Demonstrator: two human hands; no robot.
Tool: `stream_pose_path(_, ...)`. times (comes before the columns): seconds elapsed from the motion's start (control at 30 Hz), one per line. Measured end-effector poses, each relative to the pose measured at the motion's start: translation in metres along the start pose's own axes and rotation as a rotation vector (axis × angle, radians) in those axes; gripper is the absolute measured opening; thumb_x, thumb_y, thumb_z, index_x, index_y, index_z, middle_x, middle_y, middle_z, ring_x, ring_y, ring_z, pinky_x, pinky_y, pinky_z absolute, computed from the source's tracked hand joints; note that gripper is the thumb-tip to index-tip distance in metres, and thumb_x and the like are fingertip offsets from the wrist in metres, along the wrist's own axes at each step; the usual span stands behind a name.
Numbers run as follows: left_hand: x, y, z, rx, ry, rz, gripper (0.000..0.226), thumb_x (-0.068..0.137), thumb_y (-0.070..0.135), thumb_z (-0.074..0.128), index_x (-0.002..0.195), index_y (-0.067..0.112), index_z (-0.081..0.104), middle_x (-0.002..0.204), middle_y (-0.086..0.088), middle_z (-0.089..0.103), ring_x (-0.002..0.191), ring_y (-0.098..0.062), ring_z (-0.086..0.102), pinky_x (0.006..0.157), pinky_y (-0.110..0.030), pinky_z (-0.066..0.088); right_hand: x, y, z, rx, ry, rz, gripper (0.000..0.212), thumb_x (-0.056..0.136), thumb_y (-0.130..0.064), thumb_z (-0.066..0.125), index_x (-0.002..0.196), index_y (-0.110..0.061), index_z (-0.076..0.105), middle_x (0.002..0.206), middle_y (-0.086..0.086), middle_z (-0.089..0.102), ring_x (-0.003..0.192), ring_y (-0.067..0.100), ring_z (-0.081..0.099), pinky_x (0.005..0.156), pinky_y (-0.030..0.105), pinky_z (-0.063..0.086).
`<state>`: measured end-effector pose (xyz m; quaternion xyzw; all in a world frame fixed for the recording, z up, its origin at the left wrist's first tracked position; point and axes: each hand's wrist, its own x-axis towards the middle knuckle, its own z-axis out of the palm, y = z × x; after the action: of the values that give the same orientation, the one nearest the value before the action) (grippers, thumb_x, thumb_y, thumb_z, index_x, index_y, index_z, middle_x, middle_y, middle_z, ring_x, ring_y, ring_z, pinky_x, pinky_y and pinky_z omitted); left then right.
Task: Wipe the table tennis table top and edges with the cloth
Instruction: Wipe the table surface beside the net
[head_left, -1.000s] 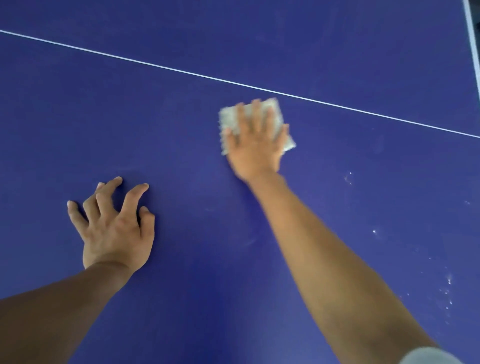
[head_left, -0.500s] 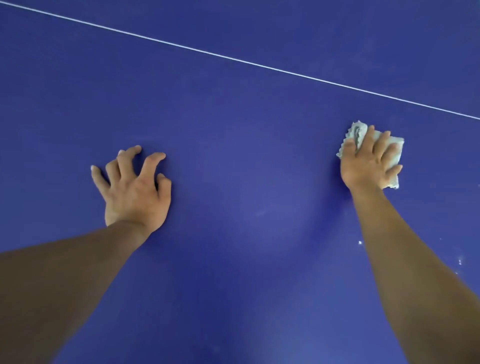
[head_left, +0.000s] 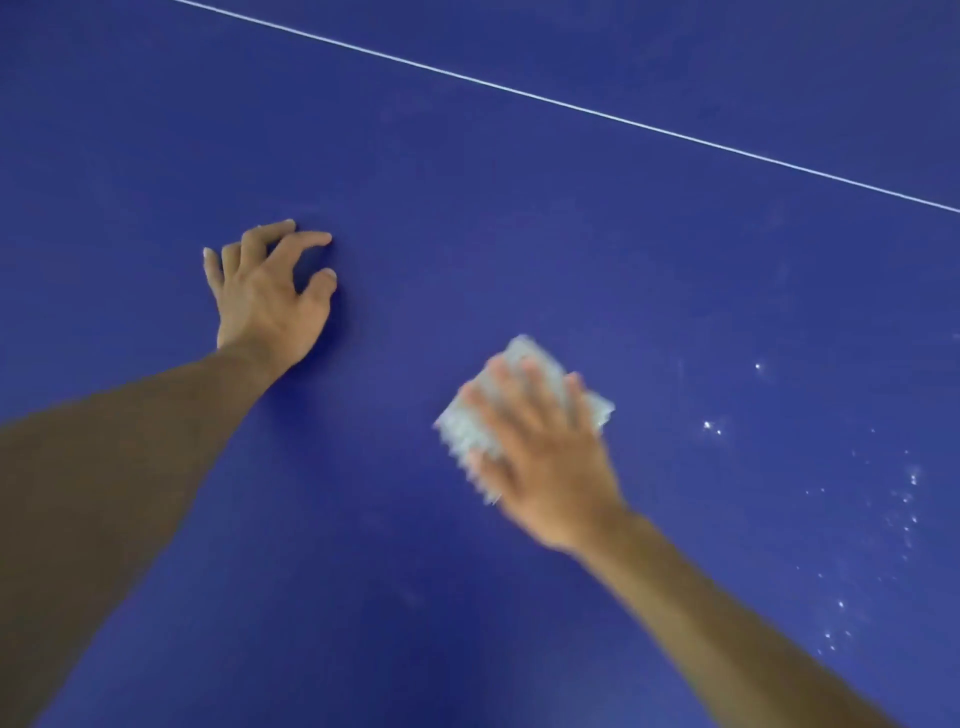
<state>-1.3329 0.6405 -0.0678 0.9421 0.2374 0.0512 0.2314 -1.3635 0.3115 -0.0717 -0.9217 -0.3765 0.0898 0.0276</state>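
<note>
The blue table tennis table top (head_left: 519, 234) fills the whole view. My right hand (head_left: 545, 457) lies flat on a small folded white cloth (head_left: 467, 431) and presses it to the table just right of centre; hand and cloth are motion-blurred. My left hand (head_left: 270, 296) rests to the left, fingertips spread and braced on the surface, holding nothing.
A thin white line (head_left: 571, 106) runs diagonally across the top from upper left to right. White specks of dust (head_left: 711, 427) are scattered on the blue surface to the right of the cloth, down toward the lower right.
My right hand has swept the cloth from the right back toward me and to the left. The left hand stays braced on the table; the view has shifted.
</note>
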Motion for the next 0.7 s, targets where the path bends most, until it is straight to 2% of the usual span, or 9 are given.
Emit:
stream_pose_path(0.1, -0.005, 0.0, -0.011, -0.156, -0.043, -0.019, 0.039, 0.101, 0.028, 0.057, 0.14, 0.031, 0.059, 0.154, -0.002, 0.045, 0.146, -0.025, 0.035, 0.128, -0.054, -0.002, 0.015, 0.096, -0.023, 0.033, -0.008, 0.515, 0.065, 0.106, -0.054, 0.013, 0.167, -0.031, 0.013, 0.175, 0.003, 0.006, 0.161, 0.032, 0.0, 0.123, 0.064, 0.011)
stream_pose_path(0.17, -0.029, 0.0, -0.018, -0.172, -0.059, 0.008, 0.04, 0.101, 0.025, 0.056, 0.141, 0.028, 0.057, 0.152, -0.005, 0.045, 0.146, -0.023, 0.034, 0.128, -0.054, -0.001, 0.023, 0.129, -0.033, 0.182, -0.001, 0.781, 0.065, 0.106, -0.057, 0.014, 0.167, -0.034, 0.005, 0.175, 0.001, -0.003, 0.161, 0.028, -0.007, 0.125, 0.064, 0.004)
stream_pose_path(0.23, -0.062, 0.0, -0.017, -0.062, -0.045, 0.049, 0.04, 0.101, 0.023, 0.057, 0.142, 0.024, 0.057, 0.151, -0.007, 0.046, 0.144, -0.027, 0.036, 0.127, -0.057, 0.0, 0.032, 0.124, -0.032, 0.212, 0.017, 0.879, 0.065, 0.107, -0.057, 0.016, 0.167, -0.035, 0.003, 0.175, 0.0, -0.007, 0.161, 0.028, -0.011, 0.124, 0.065, 0.001)
stream_pose_path(0.27, -0.084, -0.001, -0.017, 0.014, -0.024, 0.06, 0.04, 0.102, 0.023, 0.057, 0.142, 0.022, 0.057, 0.15, -0.008, 0.046, 0.143, -0.029, 0.038, 0.127, -0.058, -0.002, 0.033, 0.106, -0.028, 0.197, 0.015, 0.865, 0.065, 0.107, -0.057, 0.016, 0.167, -0.035, 0.003, 0.175, 0.001, -0.008, 0.161, 0.029, -0.011, 0.124, 0.066, 0.001)
stream_pose_path(0.37, -0.142, -0.004, -0.021, 0.116, 0.068, 0.054, 0.038, 0.103, 0.021, 0.056, 0.141, 0.02, 0.057, 0.149, -0.01, 0.047, 0.138, -0.034, 0.042, 0.126, -0.062, -0.002, 0.023, 0.02, -0.012, 0.115, 0.013, 0.592, 0.064, 0.107, -0.056, 0.017, 0.167, -0.036, 0.007, 0.176, 0.002, -0.003, 0.161, 0.032, -0.006, 0.125, 0.065, 0.002)
stream_pose_path(0.5, -0.212, -0.01, -0.027, 0.159, 0.099, -0.122, 0.039, 0.103, 0.019, 0.053, 0.142, 0.021, 0.057, 0.152, -0.011, 0.043, 0.14, -0.036, 0.039, 0.125, -0.065, 0.001, -0.041, -0.106, 0.017, 0.134, 0.028, -0.063, 0.062, 0.104, -0.052, 0.04, 0.163, -0.034, 0.03, 0.175, 0.003, 0.013, 0.162, 0.033, 0.004, 0.124, 0.066, 0.009)
stream_pose_path(0.57, -0.246, -0.007, -0.029, 0.178, 0.115, -0.259, 0.042, 0.104, 0.02, 0.05, 0.146, 0.023, 0.053, 0.156, -0.013, 0.039, 0.143, -0.035, 0.034, 0.125, -0.065, 0.0, -0.081, -0.14, 0.027, 0.143, -0.003, -0.309, 0.062, 0.102, -0.056, 0.044, 0.159, -0.035, 0.035, 0.174, 0.001, 0.017, 0.162, 0.03, 0.005, 0.125, 0.064, 0.009)
stream_pose_path(0.63, -0.279, 0.002, -0.029, 0.174, 0.167, -0.367, 0.046, 0.104, 0.021, 0.05, 0.15, 0.024, 0.048, 0.159, -0.014, 0.034, 0.145, -0.036, 0.03, 0.125, -0.064, -0.001, -0.112, -0.138, 0.033, 0.156, -0.026, -0.369, 0.062, 0.102, -0.058, 0.043, 0.159, -0.036, 0.035, 0.174, -0.001, 0.016, 0.162, 0.027, 0.005, 0.126, 0.061, 0.008)
stream_pose_path(0.7, -0.313, 0.016, -0.022, 0.156, 0.202, -0.428, 0.048, 0.103, 0.022, 0.053, 0.15, 0.026, 0.046, 0.16, -0.013, 0.032, 0.146, -0.036, 0.029, 0.124, -0.064, -0.002, -0.136, -0.113, 0.035, 0.147, -0.016, -0.324, 0.062, 0.103, -0.055, 0.043, 0.161, -0.035, 0.033, 0.174, -0.001, 0.015, 0.162, 0.026, 0.004, 0.126, 0.061, 0.012)
